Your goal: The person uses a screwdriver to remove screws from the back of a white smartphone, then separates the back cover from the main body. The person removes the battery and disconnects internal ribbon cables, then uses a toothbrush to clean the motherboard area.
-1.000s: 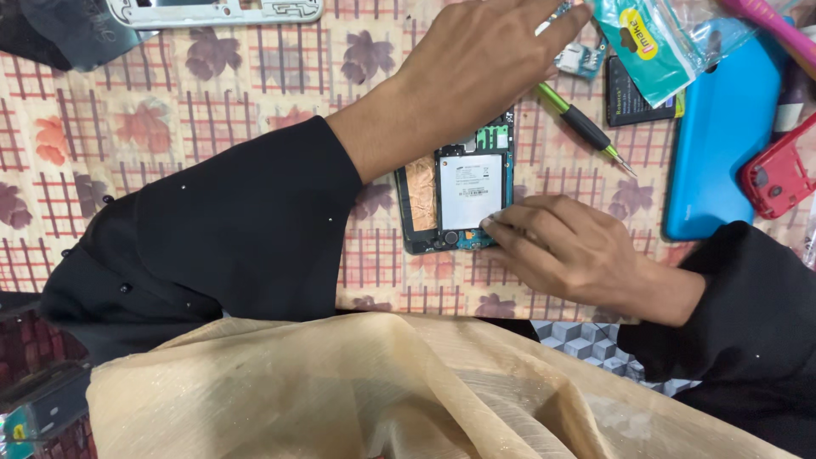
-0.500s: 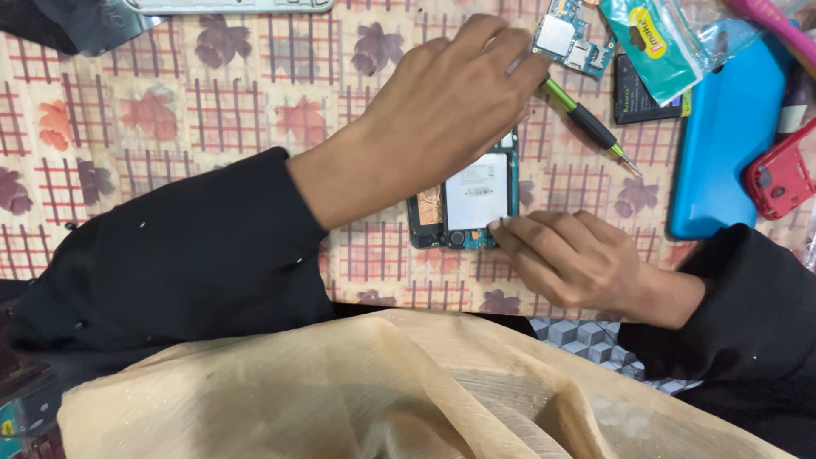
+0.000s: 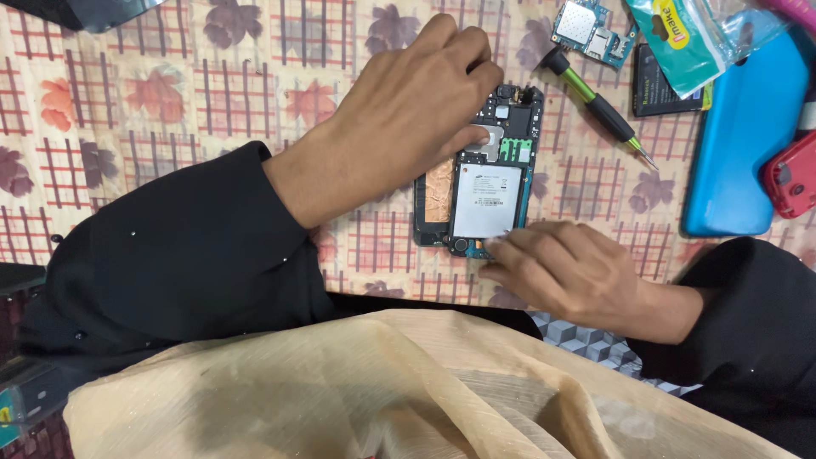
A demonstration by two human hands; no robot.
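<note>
An opened phone (image 3: 486,200) with its back cover off lies on the patterned tablecloth (image 3: 170,93), showing a white battery and a dark circuit board. My left hand (image 3: 408,110) reaches across from the left and curls over the phone's top end, with the thumb pressed on a small silver part. My right hand (image 3: 565,272) rests at the phone's bottom edge, fingertips pinching its lower right corner. Both arms wear black sleeves.
A green and black screwdriver (image 3: 595,102) lies right of the phone. A loose circuit board (image 3: 586,25), a black battery (image 3: 659,85) and a plastic bag (image 3: 688,34) sit at the top right. A blue cover (image 3: 739,144) and red phone (image 3: 790,174) lie far right. Beige cloth (image 3: 382,391) covers my lap.
My left hand drew back from the loose circuit board at the top right and came down onto the top of the opened phone. My right hand stayed at the phone's bottom edge.
</note>
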